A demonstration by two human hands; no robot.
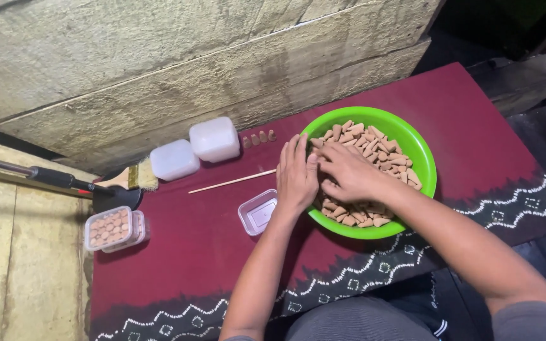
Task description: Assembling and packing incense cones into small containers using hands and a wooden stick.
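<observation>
**A:** Green plastic bowl near the right end of the bench, heaped with little tan cones, and both hands are in at its left rim.

**B:** The left hand lies flat over the rim with fingers together, palm down. The right hand is cupped over the pile just beside it, the two touching. Whether either has closed on any cones, I cannot tell; the fingertips are buried.

**A:** So how would you judge good handling here?

**B:** My guess is that they are gathering cones at the rim. Keep the fingers loose and let the pieces roll into the palm, since such small moulded cones may chip if squeezed. The left hand serves well as a wall at the edge so that nothing spills onto the maroon cloth.

**A:** And there is a small clear tray right by the left wrist, touching the bowl or nearly so.

**B:** Handy spot. Further along, toward the left edge, a lidded clear box already shows cones set in neat rows. Two white tubs stand at the back edge, a thin wooden stick lies in front of them, and three cones stand upright by the wall.

**A:** There's a brush at the back left corner too.
</observation>
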